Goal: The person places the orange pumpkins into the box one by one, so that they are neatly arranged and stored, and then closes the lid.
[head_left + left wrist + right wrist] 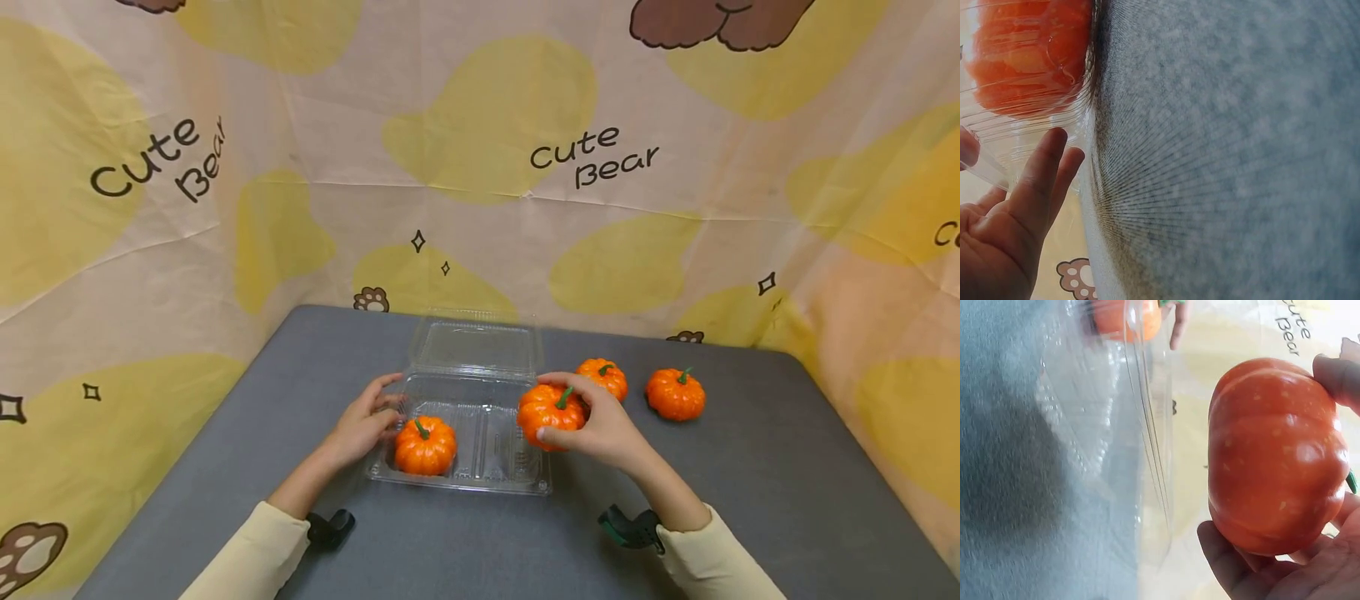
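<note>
My right hand (600, 429) grips a small orange pumpkin (547, 417) with a green stem, thumb and fingers around its sides. It is raised over the right part of a clear plastic clamshell box (461, 483). In the right wrist view the held pumpkin (1275, 456) is apart from the box wall (1147, 437). Another pumpkin (425, 447) sits in the box's left compartment. My left hand (367, 425) is at the box's left side, its fingers fairly straight. In the left wrist view those fingers (1035, 181) lie against the clear side, below the pumpkin (1029, 56).
The box's clear lid (476, 346) is folded back, away from me. Beyond my right hand a pumpkin (603, 377) stands on the grey table (750, 500), partly hidden. One more pumpkin (676, 394) stands farther right. A printed cloth (480, 167) hangs behind the table.
</note>
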`<state>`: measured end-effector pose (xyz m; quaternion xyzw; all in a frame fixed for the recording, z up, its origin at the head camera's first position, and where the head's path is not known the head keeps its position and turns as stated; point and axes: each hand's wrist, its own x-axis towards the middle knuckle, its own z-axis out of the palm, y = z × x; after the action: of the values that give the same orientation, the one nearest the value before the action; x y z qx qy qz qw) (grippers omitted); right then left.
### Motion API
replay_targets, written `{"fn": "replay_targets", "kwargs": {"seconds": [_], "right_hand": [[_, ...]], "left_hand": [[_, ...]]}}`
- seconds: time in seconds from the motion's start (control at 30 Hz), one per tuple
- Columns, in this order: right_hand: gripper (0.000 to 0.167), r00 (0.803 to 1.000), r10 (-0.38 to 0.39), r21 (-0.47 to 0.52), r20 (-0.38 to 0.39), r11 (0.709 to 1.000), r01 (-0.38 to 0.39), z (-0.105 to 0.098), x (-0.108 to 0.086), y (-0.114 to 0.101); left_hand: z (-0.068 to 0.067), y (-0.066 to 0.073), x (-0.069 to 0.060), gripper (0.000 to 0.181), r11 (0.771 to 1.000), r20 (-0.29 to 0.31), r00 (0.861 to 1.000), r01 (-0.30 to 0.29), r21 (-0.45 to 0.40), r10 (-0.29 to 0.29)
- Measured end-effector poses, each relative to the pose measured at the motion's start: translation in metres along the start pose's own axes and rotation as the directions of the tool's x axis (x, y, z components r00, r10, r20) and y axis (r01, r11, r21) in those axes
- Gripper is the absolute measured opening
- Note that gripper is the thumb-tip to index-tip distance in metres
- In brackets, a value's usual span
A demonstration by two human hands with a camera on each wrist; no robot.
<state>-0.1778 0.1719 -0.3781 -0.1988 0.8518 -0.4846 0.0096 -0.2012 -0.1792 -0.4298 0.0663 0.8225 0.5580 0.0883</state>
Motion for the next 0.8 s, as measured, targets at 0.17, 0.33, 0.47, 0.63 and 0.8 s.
{"fn": "replay_targets", "kwargs": {"seconds": [0.17,0.33,0.47,0.63,0.8], "right_hand": [[0.057,0.998,-0.035,-0.016,0.054,0.999,0.035,0.012,0.003,-0.003],[0.058,0.996,-0.059,-0.033,0.069,0.998,0.061,0.025,0.006,-0.007],[0.06,0.994,-0.093,-0.06,0.065,0.993,0.097,0.035,0.008,-0.008],[0.062,0.99,-0.121,-0.122,0.078,0.984,0.13,0.045,0.012,-0.008],[0.062,0.981,-0.158,-0.185,0.115,0.967,0.178,0.055,0.015,-0.007]], "left_hand": [[-0.001,0.0,0.0,0.059,1.0,0.006,1.0,0.004,-0.002,-0.004],[-0.001,-0.003,0.0,0.061,1.0,0.013,1.0,0.003,0.003,-0.003],[0.0,-0.003,0.001,0.061,1.0,0.015,1.0,0.002,0.006,-0.002],[0.001,-0.002,0.001,0.061,1.0,0.018,1.0,0.006,0.0,-0.006],[0.001,-0.003,0.003,0.06,1.0,0.014,1.0,0.012,0.008,-0.012]]}}
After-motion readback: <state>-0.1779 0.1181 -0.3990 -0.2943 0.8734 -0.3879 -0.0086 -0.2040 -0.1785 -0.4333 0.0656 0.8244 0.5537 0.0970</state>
